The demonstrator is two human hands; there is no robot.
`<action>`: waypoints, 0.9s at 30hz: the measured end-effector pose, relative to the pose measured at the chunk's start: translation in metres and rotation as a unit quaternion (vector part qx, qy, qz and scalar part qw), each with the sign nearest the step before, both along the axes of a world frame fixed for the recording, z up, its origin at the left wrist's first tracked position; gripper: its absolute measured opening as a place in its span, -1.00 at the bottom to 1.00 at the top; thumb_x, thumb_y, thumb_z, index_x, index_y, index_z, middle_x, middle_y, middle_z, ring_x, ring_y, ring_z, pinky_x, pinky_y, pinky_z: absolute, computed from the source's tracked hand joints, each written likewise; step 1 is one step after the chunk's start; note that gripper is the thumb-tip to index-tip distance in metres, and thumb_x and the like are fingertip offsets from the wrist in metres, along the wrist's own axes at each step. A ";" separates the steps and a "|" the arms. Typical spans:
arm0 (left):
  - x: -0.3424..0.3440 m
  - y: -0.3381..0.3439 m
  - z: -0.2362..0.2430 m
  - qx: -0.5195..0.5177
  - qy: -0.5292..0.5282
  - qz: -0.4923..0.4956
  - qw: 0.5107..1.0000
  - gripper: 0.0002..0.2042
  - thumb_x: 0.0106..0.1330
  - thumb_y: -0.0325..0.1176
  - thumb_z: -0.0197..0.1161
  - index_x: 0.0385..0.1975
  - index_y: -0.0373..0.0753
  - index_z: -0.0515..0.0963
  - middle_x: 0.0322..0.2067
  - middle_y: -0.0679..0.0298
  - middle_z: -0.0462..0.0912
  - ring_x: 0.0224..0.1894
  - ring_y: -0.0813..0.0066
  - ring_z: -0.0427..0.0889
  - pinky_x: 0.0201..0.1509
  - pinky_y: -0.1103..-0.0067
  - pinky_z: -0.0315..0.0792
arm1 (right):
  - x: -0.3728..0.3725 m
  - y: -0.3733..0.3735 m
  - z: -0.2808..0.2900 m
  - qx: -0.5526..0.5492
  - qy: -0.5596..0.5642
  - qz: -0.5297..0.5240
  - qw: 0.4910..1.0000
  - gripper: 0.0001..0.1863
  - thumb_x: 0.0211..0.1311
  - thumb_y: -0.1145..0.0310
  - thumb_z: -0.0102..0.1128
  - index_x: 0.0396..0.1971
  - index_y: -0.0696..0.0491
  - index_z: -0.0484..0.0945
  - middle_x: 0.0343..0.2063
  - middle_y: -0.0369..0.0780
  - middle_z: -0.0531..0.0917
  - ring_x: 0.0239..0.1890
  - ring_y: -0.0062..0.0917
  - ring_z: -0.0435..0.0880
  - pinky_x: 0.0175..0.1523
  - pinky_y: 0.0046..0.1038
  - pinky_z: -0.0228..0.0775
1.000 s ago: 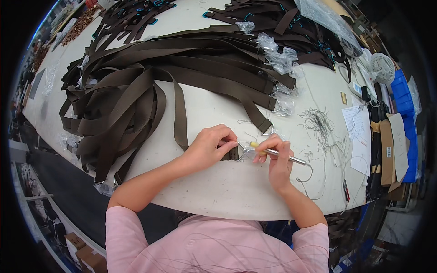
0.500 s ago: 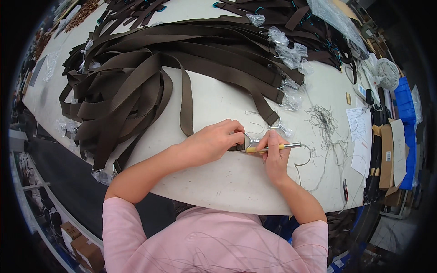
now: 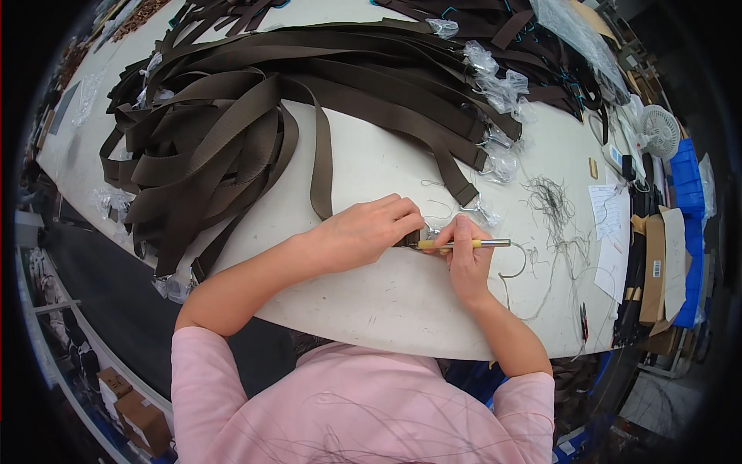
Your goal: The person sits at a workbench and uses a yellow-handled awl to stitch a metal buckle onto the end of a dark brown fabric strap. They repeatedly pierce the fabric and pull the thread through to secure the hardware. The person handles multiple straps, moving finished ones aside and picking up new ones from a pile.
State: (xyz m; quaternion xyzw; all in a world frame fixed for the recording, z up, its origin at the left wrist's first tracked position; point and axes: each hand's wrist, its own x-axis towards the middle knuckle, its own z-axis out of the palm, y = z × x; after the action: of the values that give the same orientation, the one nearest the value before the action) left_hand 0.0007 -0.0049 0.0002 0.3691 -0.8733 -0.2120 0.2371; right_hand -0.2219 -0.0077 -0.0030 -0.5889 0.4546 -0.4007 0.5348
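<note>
My left hand (image 3: 379, 228) pinches the end of a dark olive strap (image 3: 406, 238) with a metal fitting and clear wrap. My right hand (image 3: 468, 255) grips a pen-like tool (image 3: 491, 243), yellow and silver, its yellow tip against that strap end and a thin cord curving from its back. Left of and behind my hands lies a big looped pile of similar straps (image 3: 201, 139). Their ends at the right carry metal hooks wrapped in clear plastic (image 3: 502, 162). Loose dark threads (image 3: 550, 199) lie to the right.
The white table (image 3: 363, 309) also holds dark straps with blue buckles (image 3: 510, 23) at the back, papers (image 3: 607, 236), red-and-black snips (image 3: 584, 321) and a small white fan (image 3: 659, 131). At the right edge are cardboard (image 3: 655, 271) and blue bins (image 3: 688, 178). Boxes (image 3: 139, 417) stand low at the left.
My right hand has brought the tool's yellow tip leftward onto the strap end held by my left hand. The scene has shifted in view, with both hands appearing higher.
</note>
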 end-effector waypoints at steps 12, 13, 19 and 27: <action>0.000 0.001 -0.004 -0.064 -0.064 -0.013 0.996 -0.76 0.17 -0.54 0.24 -0.16 -0.35 0.48 0.02 0.19 0.59 0.01 0.28 0.61 -0.19 0.48 0.66 | 0.001 0.000 0.001 -0.007 0.015 -0.019 1.000 -0.40 0.67 0.14 -0.18 -0.55 0.20 0.57 -0.61 -0.24 0.64 -0.57 -0.70 0.54 -0.43 -0.61 0.44; 0.000 0.001 -0.003 -0.063 -0.063 -0.013 0.996 -0.76 0.16 -0.54 0.24 -0.16 -0.35 0.48 0.02 0.19 0.59 0.01 0.28 0.61 -0.19 0.48 0.65 | 0.001 0.000 0.001 -0.008 0.017 -0.019 1.000 -0.41 0.67 0.14 -0.17 -0.55 0.20 0.57 -0.61 -0.24 0.64 -0.57 -0.70 0.54 -0.43 -0.61 0.44; 0.000 0.002 -0.003 -0.058 -0.054 -0.009 0.997 -0.78 0.18 -0.54 0.23 -0.17 -0.34 0.47 0.00 0.18 0.59 0.00 0.27 0.61 -0.18 0.47 0.65 | 0.001 0.000 -0.001 -0.010 0.021 -0.014 1.000 -0.42 0.67 0.17 -0.16 -0.55 0.21 0.57 -0.62 -0.24 0.64 -0.58 -0.71 0.52 -0.45 -0.61 0.39; -0.001 0.001 -0.002 -0.010 -0.036 0.024 0.999 -0.76 0.20 -0.61 0.22 -0.14 -0.32 0.46 -0.06 0.18 0.60 -0.01 0.26 0.62 -0.05 0.45 0.62 | -0.004 -0.004 -0.002 0.000 0.005 -0.034 0.999 -0.45 0.66 0.17 -0.16 -0.57 0.17 0.49 -0.62 -0.28 0.57 -0.62 -0.71 0.42 -0.48 -0.60 0.35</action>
State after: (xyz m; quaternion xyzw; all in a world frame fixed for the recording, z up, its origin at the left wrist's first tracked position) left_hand -0.0007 -0.0035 -0.0015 0.3952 -0.8743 -0.1838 0.2139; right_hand -0.2260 -0.0113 -0.0053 -0.5752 0.4765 -0.4160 0.5186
